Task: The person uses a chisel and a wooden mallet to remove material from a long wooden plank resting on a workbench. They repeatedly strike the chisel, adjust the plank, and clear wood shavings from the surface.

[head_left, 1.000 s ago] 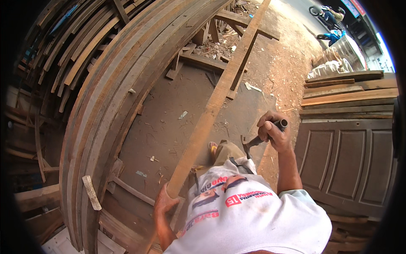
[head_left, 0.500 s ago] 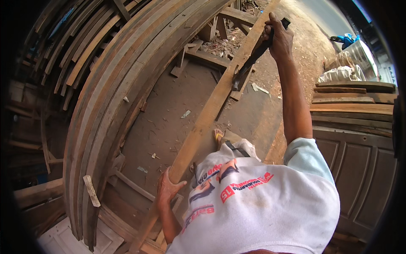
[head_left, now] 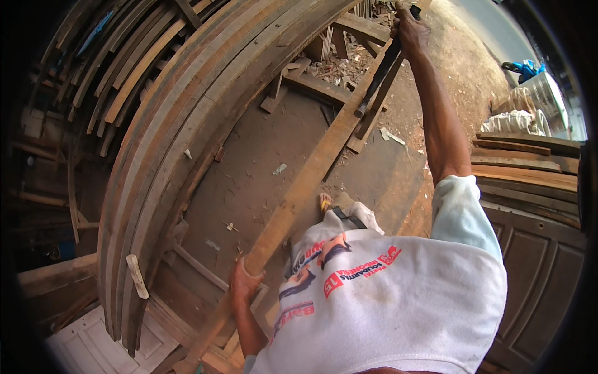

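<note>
A long brown wooden plank [head_left: 311, 177] runs from the lower left up to the top right. My left hand [head_left: 244, 280] grips its lower part near my waist. My right hand [head_left: 411, 28] is stretched far out at the top and is shut on the handle of a dark hammer [head_left: 377, 78], whose head hangs down beside the plank's upper part. My white printed shirt [head_left: 386, 299] fills the lower right. One sandalled foot [head_left: 326, 202] shows just above it on the dirt floor.
A thick stack of long curved boards [head_left: 187, 143] leans along the left. A wooden trestle with chips and offcuts [head_left: 336, 62] lies at the top. Stacked planks [head_left: 529, 168] and a panelled door [head_left: 542, 280] stand on the right. White sacks [head_left: 517, 121] sit far right.
My right arm has swung up from beside my hip to full stretch along the plank, carrying the hammer. My left hand has kept its hold on the plank's lower part.
</note>
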A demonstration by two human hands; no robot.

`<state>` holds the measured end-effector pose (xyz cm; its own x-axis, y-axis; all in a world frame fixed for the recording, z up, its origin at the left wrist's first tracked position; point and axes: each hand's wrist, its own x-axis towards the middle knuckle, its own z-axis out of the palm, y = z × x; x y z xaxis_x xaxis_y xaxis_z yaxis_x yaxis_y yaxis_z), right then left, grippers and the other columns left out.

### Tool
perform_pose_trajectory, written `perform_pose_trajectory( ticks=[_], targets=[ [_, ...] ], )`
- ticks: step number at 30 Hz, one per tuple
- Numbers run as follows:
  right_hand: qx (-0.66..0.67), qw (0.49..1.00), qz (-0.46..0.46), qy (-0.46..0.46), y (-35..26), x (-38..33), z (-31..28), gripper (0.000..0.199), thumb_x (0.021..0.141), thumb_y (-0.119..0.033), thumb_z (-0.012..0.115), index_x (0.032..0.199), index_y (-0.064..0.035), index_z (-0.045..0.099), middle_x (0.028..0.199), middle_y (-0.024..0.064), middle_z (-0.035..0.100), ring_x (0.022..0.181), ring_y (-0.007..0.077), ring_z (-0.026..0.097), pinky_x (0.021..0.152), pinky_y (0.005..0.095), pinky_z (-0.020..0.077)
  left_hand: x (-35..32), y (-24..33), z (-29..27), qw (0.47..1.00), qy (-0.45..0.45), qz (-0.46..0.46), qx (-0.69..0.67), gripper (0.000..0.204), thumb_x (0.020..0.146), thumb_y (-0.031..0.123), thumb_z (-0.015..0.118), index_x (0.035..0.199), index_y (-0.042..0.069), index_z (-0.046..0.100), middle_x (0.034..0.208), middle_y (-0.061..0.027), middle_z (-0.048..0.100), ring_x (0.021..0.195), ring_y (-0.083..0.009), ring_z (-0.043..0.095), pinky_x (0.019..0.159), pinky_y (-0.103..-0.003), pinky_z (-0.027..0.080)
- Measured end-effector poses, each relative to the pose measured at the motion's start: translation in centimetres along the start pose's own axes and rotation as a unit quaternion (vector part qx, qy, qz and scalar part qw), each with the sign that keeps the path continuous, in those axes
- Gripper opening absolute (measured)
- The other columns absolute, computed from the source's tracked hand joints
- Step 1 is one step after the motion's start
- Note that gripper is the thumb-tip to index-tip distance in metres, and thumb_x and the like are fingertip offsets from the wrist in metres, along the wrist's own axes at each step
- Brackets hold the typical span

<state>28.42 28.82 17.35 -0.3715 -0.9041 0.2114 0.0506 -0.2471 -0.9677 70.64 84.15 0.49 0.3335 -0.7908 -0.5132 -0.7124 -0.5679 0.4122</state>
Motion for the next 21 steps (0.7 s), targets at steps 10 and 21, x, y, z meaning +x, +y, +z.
perform_pose_trajectory(
  ticks=[10, 21],
  targets=[
    [-0.082, 0.989, -0.124, -0.018, -1.8, -8.7, 2.2, 0.029, 0.092, -0.029, 0.071, 0.077, -0.0053, 0.062, 0.065, -0.0022, 0.058, 0.06, 0.0079, 0.053, 0.058, 0.0284, 0.0464, 0.1, -0.3, 0.0, 0.999, -0.002, 0.025, 0.026, 0.067, 0.071, 0.031, 0.084, 0.127, 0.011, 0.053, 0.12, -0.0214, 0.064, 0.115, -0.0425, 0.059, 0.096, -0.051, 0.047],
    [-0.053, 0.989, -0.136, -0.04, -2.1, -9.9, 2.3, 0.029, 0.093, -0.027, 0.075, 0.084, -0.0036, 0.06, 0.061, 0.0017, 0.058, 0.051, 0.0075, 0.055, 0.045, 0.0244, 0.0433, 0.2, -1.3, 0.0, 0.999, -0.003, 0.034, 0.037, 0.066, 0.071, 0.031, 0.084, 0.125, 0.009, 0.054, 0.119, -0.0219, 0.066, 0.116, -0.0412, 0.06, 0.096, -0.052, 0.047]
  ],
)
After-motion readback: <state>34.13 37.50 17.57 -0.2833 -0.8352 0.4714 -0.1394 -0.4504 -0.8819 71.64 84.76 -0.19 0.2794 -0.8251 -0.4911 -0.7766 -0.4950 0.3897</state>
